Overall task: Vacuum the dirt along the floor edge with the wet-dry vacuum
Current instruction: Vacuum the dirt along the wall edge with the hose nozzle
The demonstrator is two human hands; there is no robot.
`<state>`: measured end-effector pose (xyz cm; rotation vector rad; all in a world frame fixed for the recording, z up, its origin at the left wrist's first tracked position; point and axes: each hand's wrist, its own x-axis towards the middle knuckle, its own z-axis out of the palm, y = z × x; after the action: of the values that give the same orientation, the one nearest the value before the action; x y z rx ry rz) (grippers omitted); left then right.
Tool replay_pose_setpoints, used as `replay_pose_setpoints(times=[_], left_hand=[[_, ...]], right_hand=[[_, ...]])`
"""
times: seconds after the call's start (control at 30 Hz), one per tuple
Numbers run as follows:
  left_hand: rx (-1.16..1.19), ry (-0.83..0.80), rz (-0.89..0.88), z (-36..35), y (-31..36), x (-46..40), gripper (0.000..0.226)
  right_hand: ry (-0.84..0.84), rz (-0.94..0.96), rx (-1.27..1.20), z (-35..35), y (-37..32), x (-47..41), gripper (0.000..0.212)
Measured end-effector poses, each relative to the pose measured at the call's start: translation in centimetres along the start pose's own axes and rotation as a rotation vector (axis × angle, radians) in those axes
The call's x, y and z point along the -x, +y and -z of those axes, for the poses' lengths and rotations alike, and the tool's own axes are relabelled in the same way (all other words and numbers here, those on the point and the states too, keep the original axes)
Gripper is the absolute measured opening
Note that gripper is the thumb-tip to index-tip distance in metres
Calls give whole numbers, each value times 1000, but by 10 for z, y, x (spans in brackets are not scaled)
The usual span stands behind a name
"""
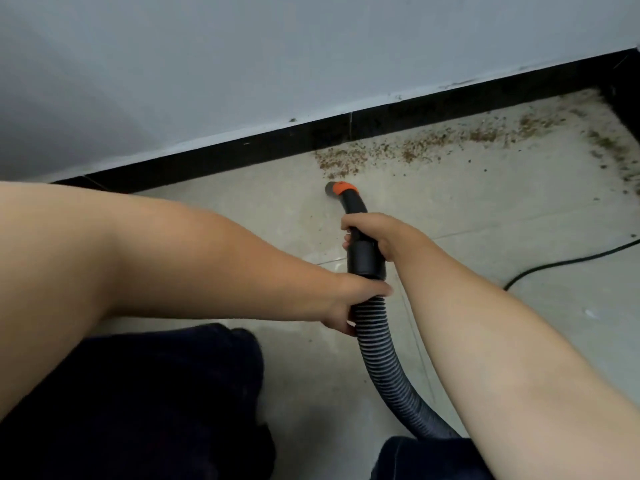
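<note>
A black ribbed vacuum hose (382, 362) runs from the bottom of the view up to a rigid black handle with an orange collar at its nozzle (337, 188). My right hand (377, 237) grips the black handle behind the nozzle. My left hand (349, 303) grips the hose where the ribs meet the cuff. The nozzle mouth is low over the pale tiled floor, just short of a band of brown crumbly dirt (341, 161) that lies along the black baseboard (242, 154) and stretches right toward the corner.
A grey-white wall (277, 57) rises above the baseboard. More dirt (609, 147) is scattered in the far right corner. A thin black power cord (568, 261) lies across the floor on the right. My dark trouser legs (145, 403) fill the bottom of the view.
</note>
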<state>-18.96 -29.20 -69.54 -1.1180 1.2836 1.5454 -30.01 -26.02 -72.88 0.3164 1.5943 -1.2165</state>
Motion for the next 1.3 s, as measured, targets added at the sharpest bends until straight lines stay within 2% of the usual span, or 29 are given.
replay_pose_setpoints(times=[0.1, 0.27, 0.37, 0.5, 0.63, 0.8, 0.97, 1.13, 1.3], left_hand=[[-6, 5, -33, 19, -1, 3, 36], [-36, -28, -149, 21, -4, -23, 27], [-18, -80, -151, 4, -3, -38, 22], [-61, -145, -154, -5, 17, -53, 28], [31, -198, -149, -12, 28, -64, 22], [281, -278, -101, -14, 4, -69, 11], [387, -241, -69, -6, -21, -73, 14], [296, -163, -135, 18, -12, -78, 16], [180, -209, -169, 13, 9, -77, 23]], right_hand=[[2, 3, -34, -15, -5, 0, 15], [210, 91, -125, -1, 2, -14, 22], [321, 87, -141, 20, 7, -16, 23], [400, 90, -205, 46, 4, -19, 22], [363, 80, -139, 57, -8, -21, 22], [215, 56, 106, 32, -11, -14, 17], [91, 55, 221, 2, -1, -15, 14], [163, 100, 99, -4, -5, -29, 16], [303, 76, -56, 22, -11, -29, 14]])
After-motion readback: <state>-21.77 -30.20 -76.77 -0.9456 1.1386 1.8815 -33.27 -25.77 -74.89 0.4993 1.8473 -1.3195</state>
